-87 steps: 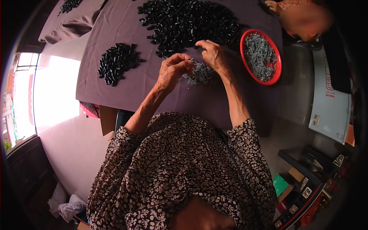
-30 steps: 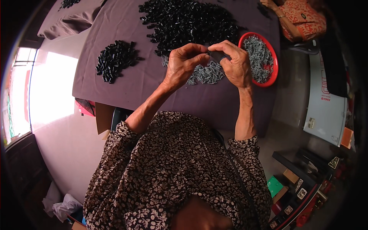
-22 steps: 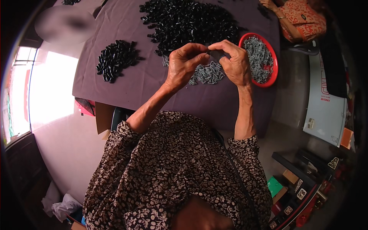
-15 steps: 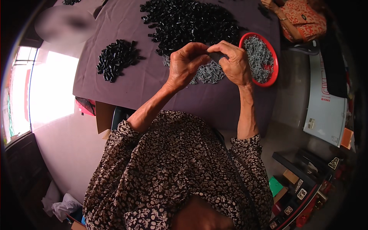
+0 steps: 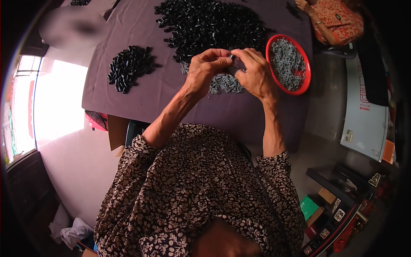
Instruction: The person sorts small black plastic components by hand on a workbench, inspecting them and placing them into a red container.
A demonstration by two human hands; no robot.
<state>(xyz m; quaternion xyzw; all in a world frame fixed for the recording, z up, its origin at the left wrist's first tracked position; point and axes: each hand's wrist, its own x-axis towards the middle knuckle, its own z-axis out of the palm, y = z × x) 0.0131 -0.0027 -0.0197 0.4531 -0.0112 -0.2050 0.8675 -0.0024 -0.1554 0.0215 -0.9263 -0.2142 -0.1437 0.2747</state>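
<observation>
My left hand (image 5: 203, 70) is closed, with thumb and forefinger pinching a small black plastic piece (image 5: 231, 57). Against that same piece press the fingers of my right hand (image 5: 256, 73), also closed. A dark band or strip shows by the right fingers; what it is I cannot tell. Below the hands lies a pile of small grey pins (image 5: 225, 84) on the cloth-covered table (image 5: 162, 94). Beyond them spreads a large heap of black plastic pieces (image 5: 209, 28). A smaller heap of black pieces (image 5: 130, 68) sits to the left.
A red oval basin (image 5: 306, 64) filled with grey pins stands right of my hands. At the far right, another person (image 5: 336, 19) in an orange patterned garment is beside the table. Boxes and a dark rack (image 5: 329, 186) occupy the lower right.
My hands have shifted slightly, the right one turning and lowering a little. The black piece between the fingertips now shows more clearly.
</observation>
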